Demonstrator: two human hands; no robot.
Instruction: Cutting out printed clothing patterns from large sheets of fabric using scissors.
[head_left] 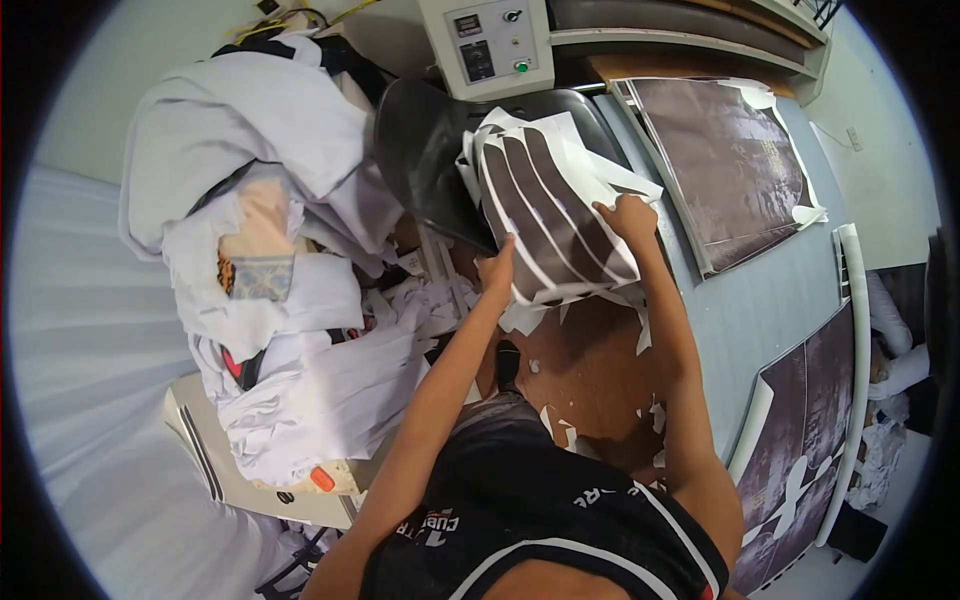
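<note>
A stack of cut paper sheets (548,205) with dark brown stripes and white margins lies partly over a black chair seat (425,150). My left hand (495,268) grips the stack's left edge near its lower corner, thumb on top. At the upper right edge, my right hand (628,218) pinches the same sheets, its fingers curled round them. The underside of the stack, where most of my fingertips sit, is hidden.
Piled white fabric (240,120) fills the left. Right stands a grey-blue table (730,310) with printed brown sheets (715,175) and a long roll (855,290). A control panel (490,45) is ahead. Paper scraps (570,435) litter the wooden floor (590,370).
</note>
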